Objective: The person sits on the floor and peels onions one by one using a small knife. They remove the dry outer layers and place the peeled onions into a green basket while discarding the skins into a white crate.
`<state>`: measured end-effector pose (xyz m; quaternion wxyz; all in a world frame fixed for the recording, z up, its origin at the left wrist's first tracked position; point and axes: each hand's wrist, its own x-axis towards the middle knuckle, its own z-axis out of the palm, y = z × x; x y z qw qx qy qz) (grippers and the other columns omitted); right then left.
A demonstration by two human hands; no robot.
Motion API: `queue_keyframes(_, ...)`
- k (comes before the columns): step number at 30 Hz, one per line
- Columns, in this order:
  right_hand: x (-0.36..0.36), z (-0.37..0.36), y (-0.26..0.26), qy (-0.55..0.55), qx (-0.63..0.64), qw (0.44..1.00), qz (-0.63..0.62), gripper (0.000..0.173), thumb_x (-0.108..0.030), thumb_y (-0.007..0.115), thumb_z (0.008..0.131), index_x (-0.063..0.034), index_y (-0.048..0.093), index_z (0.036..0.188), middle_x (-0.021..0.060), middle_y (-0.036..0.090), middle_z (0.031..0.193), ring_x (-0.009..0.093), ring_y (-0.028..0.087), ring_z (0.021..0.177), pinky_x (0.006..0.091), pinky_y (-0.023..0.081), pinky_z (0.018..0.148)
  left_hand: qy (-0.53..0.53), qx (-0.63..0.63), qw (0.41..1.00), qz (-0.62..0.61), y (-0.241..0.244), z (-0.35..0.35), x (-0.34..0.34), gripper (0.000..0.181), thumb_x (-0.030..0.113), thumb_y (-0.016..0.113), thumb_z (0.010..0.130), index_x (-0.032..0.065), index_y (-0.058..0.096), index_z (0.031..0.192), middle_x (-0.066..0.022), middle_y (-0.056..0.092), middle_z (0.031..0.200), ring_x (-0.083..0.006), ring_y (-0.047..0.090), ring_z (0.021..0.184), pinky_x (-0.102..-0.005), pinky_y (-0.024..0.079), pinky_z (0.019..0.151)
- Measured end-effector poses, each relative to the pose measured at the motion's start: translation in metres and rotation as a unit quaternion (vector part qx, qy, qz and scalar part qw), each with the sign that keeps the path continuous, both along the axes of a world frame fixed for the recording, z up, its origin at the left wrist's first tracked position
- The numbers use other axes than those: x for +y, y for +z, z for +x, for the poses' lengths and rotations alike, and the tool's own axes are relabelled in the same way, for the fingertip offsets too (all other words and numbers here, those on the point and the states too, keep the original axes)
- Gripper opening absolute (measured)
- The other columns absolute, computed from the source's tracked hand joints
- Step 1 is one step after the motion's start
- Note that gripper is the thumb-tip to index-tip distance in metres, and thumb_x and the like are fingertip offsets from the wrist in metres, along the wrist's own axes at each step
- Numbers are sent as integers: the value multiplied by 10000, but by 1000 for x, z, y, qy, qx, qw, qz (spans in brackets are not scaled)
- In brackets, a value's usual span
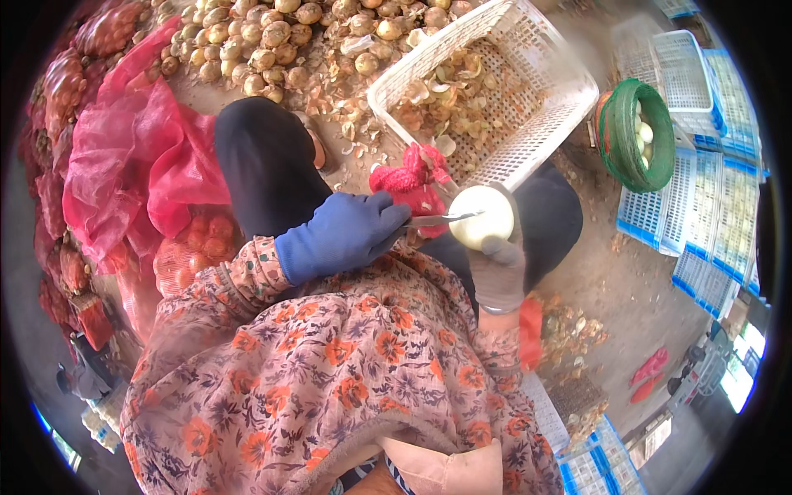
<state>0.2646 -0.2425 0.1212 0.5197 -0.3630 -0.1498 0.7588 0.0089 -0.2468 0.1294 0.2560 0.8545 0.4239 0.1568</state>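
My left hand [343,235], in a blue knit glove, grips a small knife [433,219]. Its blade points right and lies against a peeled white onion [479,223]. That onion sits in my right hand [498,275], which wears a greyish-brown glove, with the thumb on the near side and fingers around the far side. Just beyond the blade, a red knit cloth or glove [411,179] is bunched near the rim of a white plastic crate [387,114]. The crate is tilted between my knees and holds loose onion skins [455,86].
Unpeeled onions [272,37] are heaped on the floor ahead. A pink mesh sack [136,161] and filled onion bags [192,247] lie at left. To the right stand a green mesh-lined container [665,148] with peeled onions and several blue-and-white crates [684,80].
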Motion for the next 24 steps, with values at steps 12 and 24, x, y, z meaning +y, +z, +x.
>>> queue_keyframes(12,27,4,-26,-52,217,967,-126,683,-392,753,881,-8,487,1379,267,584,1313,501,613,1163,550,624,870,71,99,991,-55,-57,-21,93,341,286,687,908,122,637,1203,-151,699,992,-383,692,820,-482,547,685)
queue_keyframes(24,188,186,2,-232,-339,901,139,452,-338,646,994,-72,524,1338,132,622,1270,323,621,1155,533,563,970,267,-195,879,-344,-100,-4,178,219,246,683,957,30,659,979,23,544,682,-56,520,564,-270,443,517)
